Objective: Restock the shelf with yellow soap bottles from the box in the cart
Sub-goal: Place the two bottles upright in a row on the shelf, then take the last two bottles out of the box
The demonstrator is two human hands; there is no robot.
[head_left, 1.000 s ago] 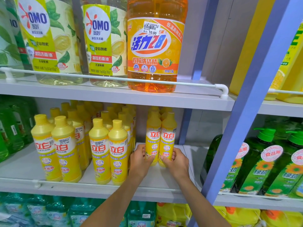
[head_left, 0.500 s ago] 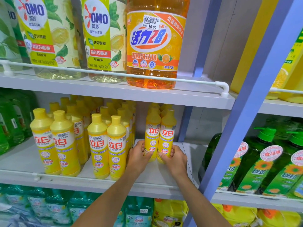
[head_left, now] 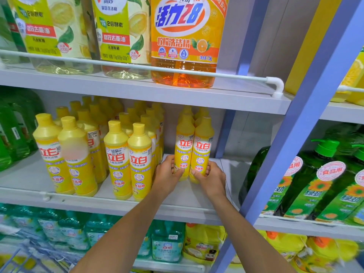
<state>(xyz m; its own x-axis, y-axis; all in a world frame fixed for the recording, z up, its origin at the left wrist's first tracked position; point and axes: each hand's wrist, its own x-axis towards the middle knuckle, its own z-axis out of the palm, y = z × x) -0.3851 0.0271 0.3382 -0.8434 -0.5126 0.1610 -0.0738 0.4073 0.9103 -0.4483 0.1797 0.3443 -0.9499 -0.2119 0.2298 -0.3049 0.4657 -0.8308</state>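
- Yellow soap bottles: two are stood side by side, touching, on the middle shelf, at the right end of the yellow stock. More bottles of the same kind are lined up behind them; only their caps show.
- Left hand: its fingers are curled round the lower body of the left bottle of the pair.
- Right hand: its fingers are curled round the lower body of the right bottle.
- Whether the two bases rest on the shelf or are held just above it cannot be told.
- Step judged: the pair is being seated in its column; release has not yet been made.
- Risk: the bottles are tall, narrow and gripped low. A push at the base could tip the tops back into the row behind, and that row could be knocked over in turn.
- Risk: a gap is left between the pair and the neighbouring column. A sideways slip on release could lean a bottle into it.
- Risk: the caps stand near the upper shelf, which could be struck if the pair is lifted.
- Box and cart could not be identified in view.
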